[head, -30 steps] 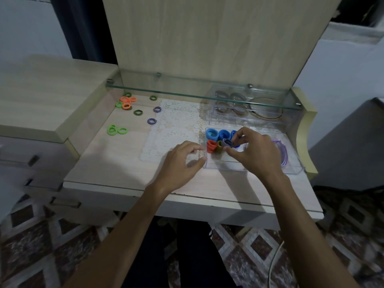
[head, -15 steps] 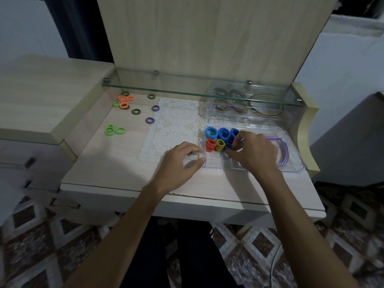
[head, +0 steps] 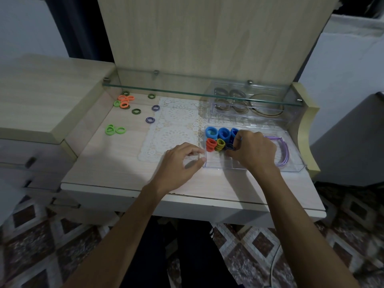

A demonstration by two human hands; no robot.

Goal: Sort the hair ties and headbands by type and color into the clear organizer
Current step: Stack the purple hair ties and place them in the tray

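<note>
- While dark ties [head: 229,146] are pinched by the right hand [head: 254,151] inside the organizer [head: 295,167], its left wall is touched by the loosely curled left hand [head: 179,163].
- Orange ties [head: 211,144] and blue ties [head: 223,134] are stacked left of the grip.
- Loose green ties [head: 114,129] are seen far left.

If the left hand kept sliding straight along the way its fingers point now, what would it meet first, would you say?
The left hand points right, at the clear organizer; its near-left wall comes first, seemingly already at the fingertips, though contact is unclear.
</note>
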